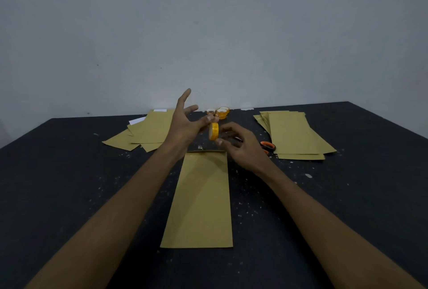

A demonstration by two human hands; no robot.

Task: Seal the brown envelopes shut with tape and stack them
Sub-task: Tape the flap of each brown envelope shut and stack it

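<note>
Dark speckled table (pixel 69 184): one brown envelope (pixel 199 200) lies flat. Over its far edge hangs a yellow tape roll (pixel 213 131). The left hand (pixel 185 126) pinches the roll's top, other fingers splayed; the right hand (pixel 240 145) pinches its lower rim, fingers curled. Left of the envelope lies a loose pile (pixel 148 131), right of it a stack (pixel 294 135).

Head-worn wide view, forward and down, close over table (pixel 69 172)

Dark speckled table (pixel 69 184), plain grey wall (pixel 208 22), orange-handled scissors (pixel 268 146), perhaps white paper (pixel 137 120) at far edge
</note>
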